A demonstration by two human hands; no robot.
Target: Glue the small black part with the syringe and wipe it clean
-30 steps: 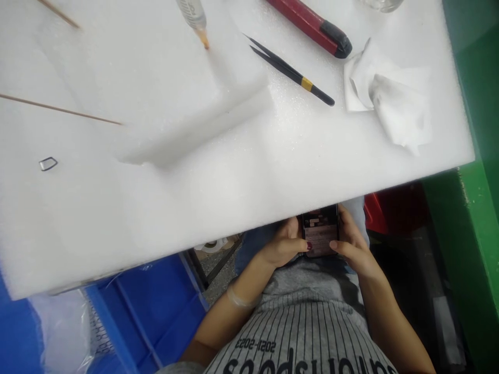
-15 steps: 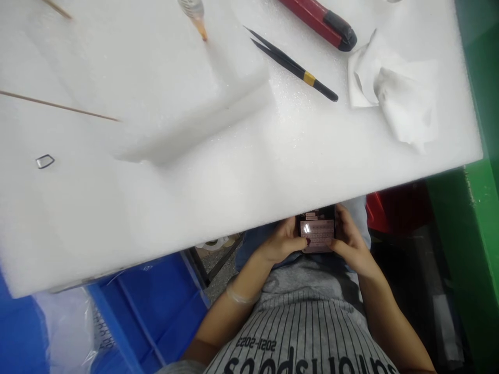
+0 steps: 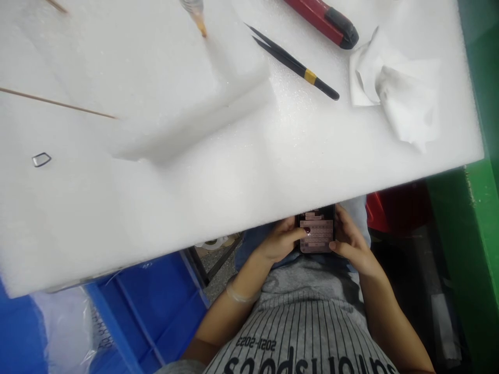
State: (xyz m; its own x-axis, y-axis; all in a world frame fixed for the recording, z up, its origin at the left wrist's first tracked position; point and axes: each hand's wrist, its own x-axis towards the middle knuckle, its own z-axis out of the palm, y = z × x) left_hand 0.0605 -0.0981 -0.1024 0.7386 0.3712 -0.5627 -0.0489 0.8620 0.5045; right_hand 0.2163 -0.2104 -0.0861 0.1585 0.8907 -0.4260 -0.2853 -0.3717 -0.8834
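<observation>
A smartphone [image 3: 317,239] with an on-screen keyboard lit up is held over my lap, just below the edge of the white foam sheet [image 3: 218,197]. My left hand [image 3: 281,240] grips its left side, the thumb over the upper part of the keyboard. Around the right side of the phone closes my right hand [image 3: 353,244], its thumb at the keyboard's lower right corner. The foam edge covers the top of the phone and some fingers.
On the foam lie black tweezers [image 3: 296,65], a red-handled cutter [image 3: 323,21], crumpled white tissue [image 3: 405,96], a thin wooden stick [image 3: 58,101], a small dark-outlined frame [image 3: 41,159] and an amber-tipped bottle [image 3: 198,21]. A blue bin [image 3: 156,306] stands below left; a green frame [image 3: 463,249] is at right.
My left thumb has moved up from the keyboard's lower left to its upper part. My right thumb has shifted only slightly. Both hands keep hold of the phone.
</observation>
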